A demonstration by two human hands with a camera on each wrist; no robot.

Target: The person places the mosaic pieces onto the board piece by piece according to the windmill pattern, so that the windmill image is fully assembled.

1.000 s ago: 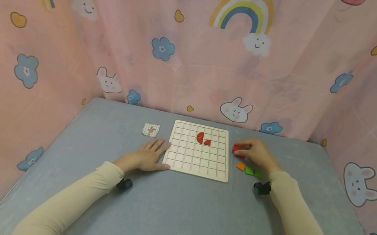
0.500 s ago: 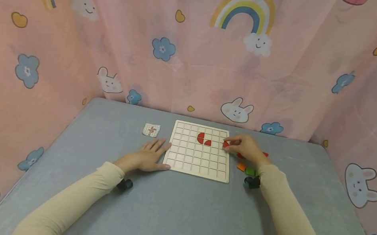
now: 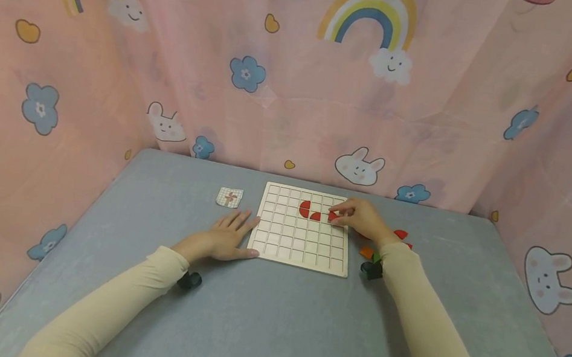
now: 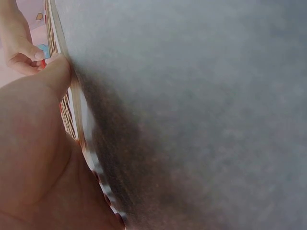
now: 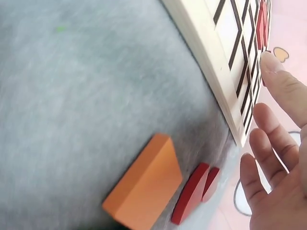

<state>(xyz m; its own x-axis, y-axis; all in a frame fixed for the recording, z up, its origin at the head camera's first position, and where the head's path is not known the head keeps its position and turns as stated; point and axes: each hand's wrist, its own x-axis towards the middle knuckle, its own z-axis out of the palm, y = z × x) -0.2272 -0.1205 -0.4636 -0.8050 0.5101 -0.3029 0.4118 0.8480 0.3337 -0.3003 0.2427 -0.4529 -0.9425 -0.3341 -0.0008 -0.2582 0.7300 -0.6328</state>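
Observation:
A pale wooden grid board (image 3: 298, 247) lies on the table, with several red quarter-circle pieces (image 3: 304, 208) set in its upper middle squares. My right hand (image 3: 362, 218) is over the board's right side and pinches one red quarter-circle piece (image 3: 332, 216) between thumb and fingers. In the right wrist view that held piece is mostly hidden behind the thumb (image 5: 283, 88). My left hand (image 3: 225, 238) rests flat with fingers spread at the board's left edge, its thumb on the near left corner. The left wrist view shows the left thumb (image 4: 57, 74) against the board's edge.
Right of the board lie an orange piece (image 3: 366, 252), a green piece (image 3: 376, 257) partly hidden by the right wrist, and red pieces (image 3: 401, 234). A small card with a printed pinwheel pattern (image 3: 229, 197) lies left of the board. A pink patterned curtain (image 3: 297, 101) stands behind the table.
My right hand has picked up a red quarter-circle piece from beside the board and carried it left over the board's right columns. My left hand has stayed in place.

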